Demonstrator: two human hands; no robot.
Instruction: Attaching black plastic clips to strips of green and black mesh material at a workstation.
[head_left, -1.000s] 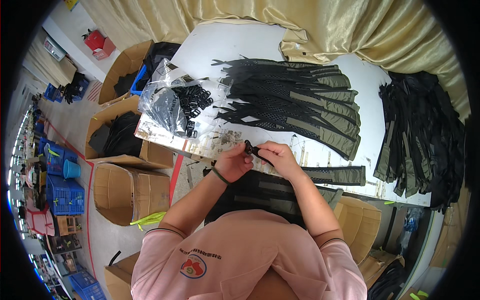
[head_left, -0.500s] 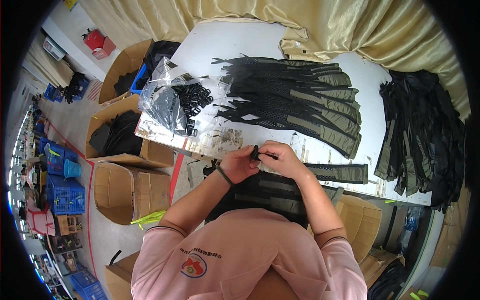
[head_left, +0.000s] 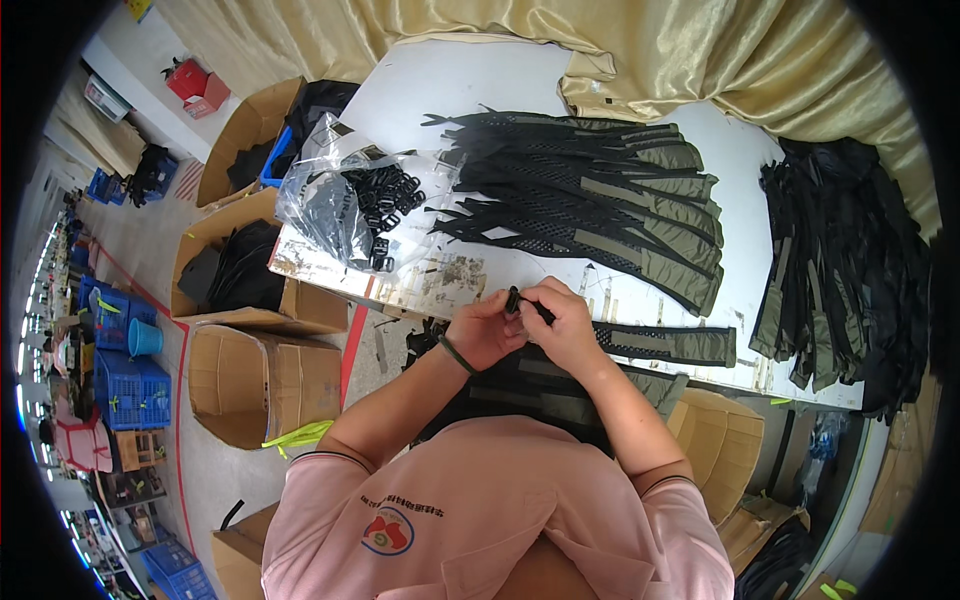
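Observation:
My left hand (head_left: 484, 330) is closed on a small black plastic buckle (head_left: 513, 299), pinched between thumb and fingertips at the table's near edge. My right hand (head_left: 560, 322) meets it there, fingers closed around the dark end of a strap at the buckle; the fingers partly hide how far it is threaded. A black mesh and olive strap piece (head_left: 670, 345) runs out to the right from beneath my right hand. Over my lap hang more black and olive pieces (head_left: 540, 385). Beyond my left hand lies a clear plastic bag (head_left: 325, 215) with loose black buckles (head_left: 385, 205) spilling from it.
The white table (head_left: 440, 80) carries a fanned row of black and olive strap pieces (head_left: 600, 190). Another dark heap (head_left: 830, 270) hangs over its right end. Cardboard boxes (head_left: 310, 385) stand on the left; another box (head_left: 715, 440) is below at right. A gold curtain (head_left: 680, 50) borders the back.
My right hand has turned and shifted slightly, its fingers closing nearer the buckle. My left hand has tilted a little, still holding the buckle.

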